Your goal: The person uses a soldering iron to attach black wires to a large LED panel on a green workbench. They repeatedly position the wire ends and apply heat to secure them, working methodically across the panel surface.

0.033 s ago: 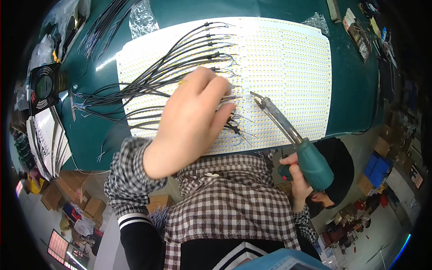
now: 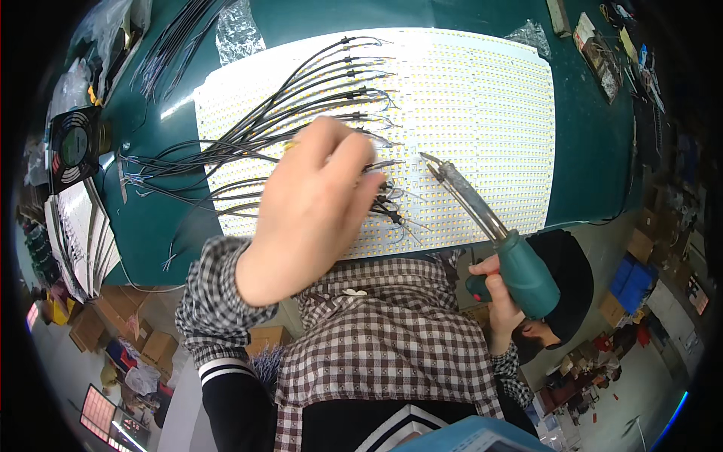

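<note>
My left hand [image 2: 312,196] reaches over a white LED board sheet [image 2: 489,113] dotted with rows of small yellow chips. Its fingers are curled, with the thumb below the index finger. The tips are smeared and partly hidden, so what they hold cannot be seen. Black cables [image 2: 248,132] with thin bare wire ends run under and beside this hand. My right hand [image 2: 498,301] is closed round the green handle of a soldering iron [image 2: 527,275]. The iron's metal tip points up and left, near the middle of the board, a little right of the wire ends.
The boards lie on a green table [image 2: 301,19]. At left stand a black fan [image 2: 74,145] and a stack of white sheets [image 2: 79,233]. A bundle of wires [image 2: 169,45] and clear plastic wrap [image 2: 239,34] lie at the back. Another person's dark-capped head [image 2: 561,279] shows at right.
My left hand has shifted slightly left, drawing back from the wire ends. The soldering iron and my right hand have barely moved.
</note>
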The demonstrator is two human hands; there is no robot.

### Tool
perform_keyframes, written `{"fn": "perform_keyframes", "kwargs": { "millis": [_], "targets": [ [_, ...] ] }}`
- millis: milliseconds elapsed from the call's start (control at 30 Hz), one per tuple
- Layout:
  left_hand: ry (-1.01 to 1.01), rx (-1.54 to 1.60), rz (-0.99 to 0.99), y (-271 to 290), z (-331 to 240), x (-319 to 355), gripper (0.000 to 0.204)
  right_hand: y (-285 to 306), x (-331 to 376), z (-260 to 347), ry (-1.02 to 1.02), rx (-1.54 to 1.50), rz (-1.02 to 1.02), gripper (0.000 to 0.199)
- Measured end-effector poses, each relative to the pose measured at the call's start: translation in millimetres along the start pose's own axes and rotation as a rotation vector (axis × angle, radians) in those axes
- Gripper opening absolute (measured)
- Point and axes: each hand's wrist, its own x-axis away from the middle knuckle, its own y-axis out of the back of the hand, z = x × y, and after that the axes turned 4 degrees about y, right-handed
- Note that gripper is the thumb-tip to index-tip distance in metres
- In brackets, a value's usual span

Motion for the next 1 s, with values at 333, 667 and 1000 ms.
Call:
{"fn": "perform_keyframes", "kwargs": {
  "millis": [333,667,1000],
  "targets": [
    [0.112,-0.143,0.172,10,-24,35,0.018,-1,-13,14,-0.037,-0.211,-0.127,0.038],
    [0.044,-0.054,0.288,-2,3,10,0.014,-8,-14,3,-0.030,-0.339,-0.170,0.041],
    [-0.059,-0.411,0.059,-21,-5,30,0.015,-4,-15,7,-0.044,-0.378,-0.138,0.036]
  ]
}}
